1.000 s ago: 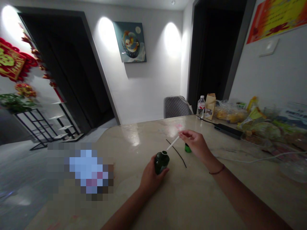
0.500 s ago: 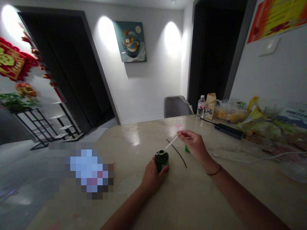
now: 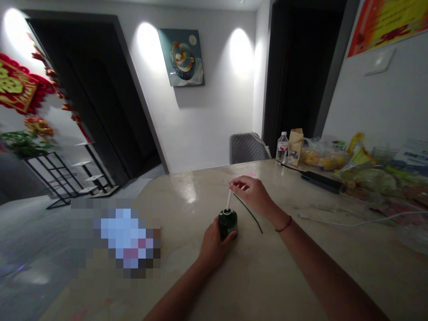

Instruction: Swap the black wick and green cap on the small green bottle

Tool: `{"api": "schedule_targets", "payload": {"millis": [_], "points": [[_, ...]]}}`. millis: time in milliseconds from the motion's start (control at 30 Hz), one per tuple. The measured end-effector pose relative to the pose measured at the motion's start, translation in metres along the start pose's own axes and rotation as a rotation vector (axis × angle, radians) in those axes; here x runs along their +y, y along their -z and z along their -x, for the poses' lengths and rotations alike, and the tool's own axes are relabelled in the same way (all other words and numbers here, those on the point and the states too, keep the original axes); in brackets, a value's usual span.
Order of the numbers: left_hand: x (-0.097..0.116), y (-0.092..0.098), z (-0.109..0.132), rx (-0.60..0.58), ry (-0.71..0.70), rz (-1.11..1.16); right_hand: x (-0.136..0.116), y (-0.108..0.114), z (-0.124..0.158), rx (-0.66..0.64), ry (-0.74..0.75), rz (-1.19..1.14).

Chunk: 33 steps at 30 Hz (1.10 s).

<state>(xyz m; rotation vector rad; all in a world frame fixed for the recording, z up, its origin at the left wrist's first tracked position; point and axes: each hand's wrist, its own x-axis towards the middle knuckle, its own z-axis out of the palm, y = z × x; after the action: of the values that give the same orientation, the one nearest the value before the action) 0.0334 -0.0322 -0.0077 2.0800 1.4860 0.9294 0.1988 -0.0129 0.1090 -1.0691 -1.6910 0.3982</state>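
A small dark green bottle [image 3: 228, 224] stands upright on the stone-patterned table [image 3: 180, 276], its mouth uncapped. My left hand [image 3: 214, 240] is wrapped round its left and near side, thumb across the front. Above it, my right hand [image 3: 249, 189] pinches the top of a thin white stick [image 3: 229, 199]. The stick is nearly upright, and its lower end is in the bottle's mouth. A thin black strip [image 3: 250, 212] lies on the table right of the bottle, partly behind my right hand.
At the right lie a black device [image 3: 321, 182], a white cable [image 3: 354, 223] and bags of food [image 3: 323, 158]. A water bottle [image 3: 282, 147] and a paper bag [image 3: 295, 147] stand farther back. A grey chair [image 3: 249, 148] is behind the table. Something pixelated is at the left.
My right hand has moved left, bringing the stick from a slant to nearly upright over the bottle's mouth. The green item beneath that hand no longer shows. My left hand still holds the bottle.
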Motion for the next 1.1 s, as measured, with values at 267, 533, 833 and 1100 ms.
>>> {"api": "schedule_targets", "payload": {"millis": [267,533,833,1100], "points": [[0.000,-0.001,0.000,-0.001,-0.008,-0.009,-0.001,-0.016,0.004,-0.235,0.003,0.224],[0.001,0.000,0.000,-0.003,-0.001,0.002,-0.001,-0.013,0.014,-0.328,0.029,0.370],[0.001,0.001,0.001,-0.009,-0.008,-0.002,0.007,-0.020,0.019,-0.361,0.045,0.410],[0.000,0.000,0.000,-0.005,-0.006,0.019,0.011,-0.020,0.019,-0.379,0.020,0.383]]}}
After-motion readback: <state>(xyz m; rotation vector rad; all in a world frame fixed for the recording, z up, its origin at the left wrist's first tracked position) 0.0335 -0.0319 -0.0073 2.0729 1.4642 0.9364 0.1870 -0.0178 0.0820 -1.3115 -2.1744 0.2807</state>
